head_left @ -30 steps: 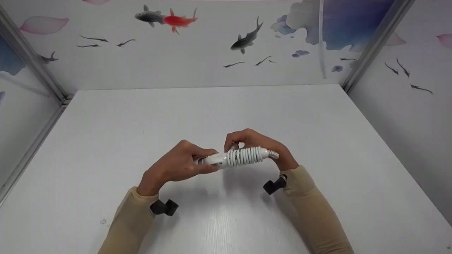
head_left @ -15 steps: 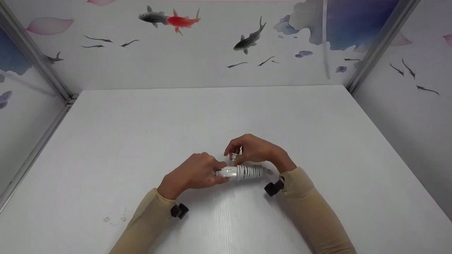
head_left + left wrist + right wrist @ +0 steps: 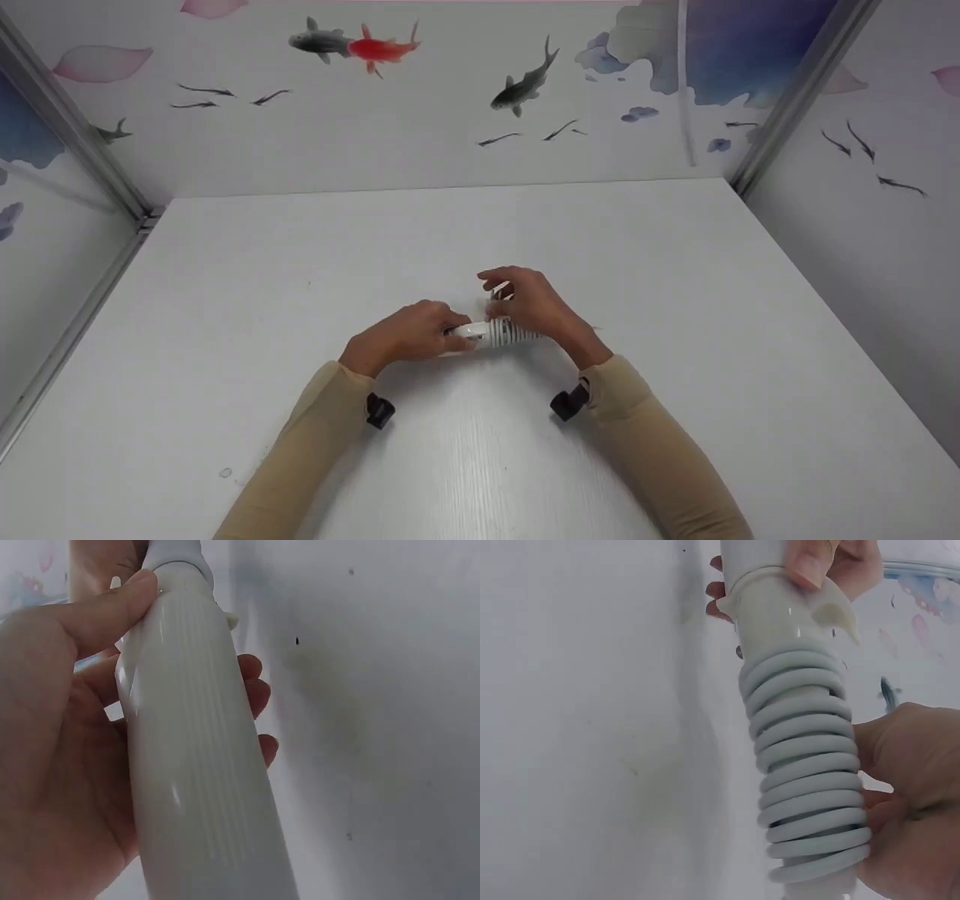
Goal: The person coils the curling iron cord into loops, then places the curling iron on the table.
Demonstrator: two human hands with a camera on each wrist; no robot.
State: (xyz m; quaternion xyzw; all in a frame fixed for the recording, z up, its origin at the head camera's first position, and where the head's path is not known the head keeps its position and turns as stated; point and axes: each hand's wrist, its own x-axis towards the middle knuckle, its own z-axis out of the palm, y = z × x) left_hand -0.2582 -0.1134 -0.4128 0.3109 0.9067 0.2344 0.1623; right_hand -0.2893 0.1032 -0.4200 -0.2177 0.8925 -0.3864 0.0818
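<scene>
A white hair iron (image 3: 472, 331) with its pale cord (image 3: 806, 757) wound in several tight coils around one end lies across both hands. My left hand (image 3: 409, 330) grips the smooth, ribbed end (image 3: 195, 712), the thumb on top and the fingers wrapped underneath. My right hand (image 3: 536, 300) is bent over the coiled end, its palm (image 3: 915, 795) close beside the coils. Between its curled thumb and fingers sits a small white piece (image 3: 499, 291), which looks like the cord's plug and is mostly covered. The coils' far right end is hidden behind that hand in the head view.
A white table (image 3: 480, 450) spreads out below both hands. A back wall (image 3: 420, 135) printed with fish stands behind it, with side panels and metal posts (image 3: 810, 97) at the corners. Faint marks (image 3: 225, 472) show on the table at front left.
Both hands first lowered the hair iron toward me, then brought it back up and away slightly. My right hand has swung over the coils, covering their right end.
</scene>
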